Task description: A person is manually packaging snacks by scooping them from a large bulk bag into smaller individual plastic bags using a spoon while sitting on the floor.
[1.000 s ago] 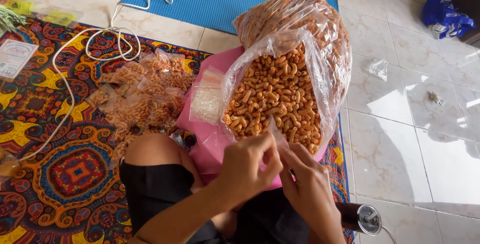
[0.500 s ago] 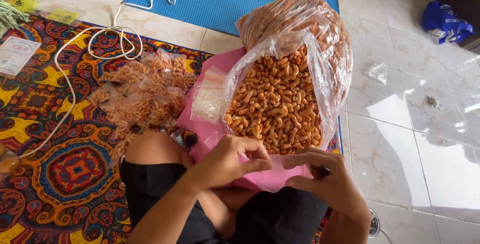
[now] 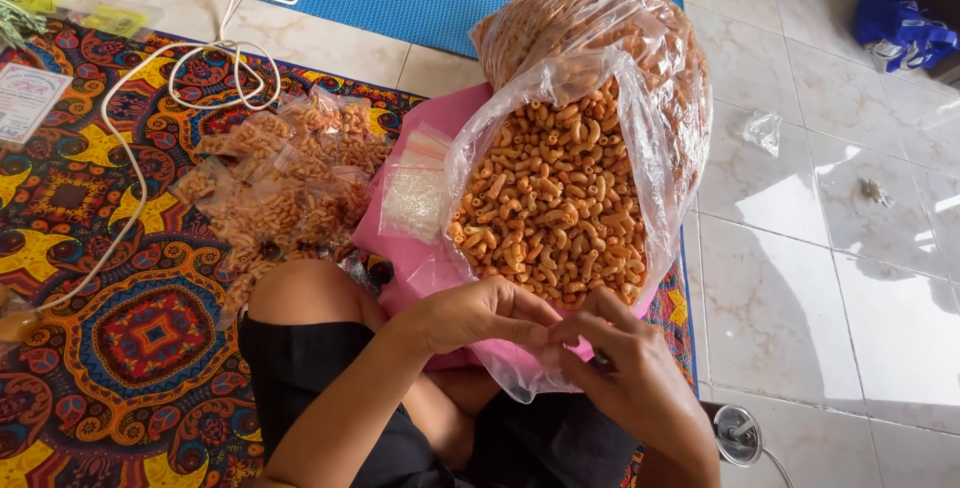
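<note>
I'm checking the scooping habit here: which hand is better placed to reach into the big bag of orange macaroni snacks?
Probably the right hand: it sits directly below the big bag mouth. The left hand is equally near, yet its fingers pinch the small clear bag open.

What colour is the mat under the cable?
Many colours, the mat has swirly red, blue and yellow patterns; head view.

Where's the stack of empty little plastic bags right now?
Head view, centre: the empty bags lie on the pink sheet, between the big macaroni bag and the filled packets.
</note>
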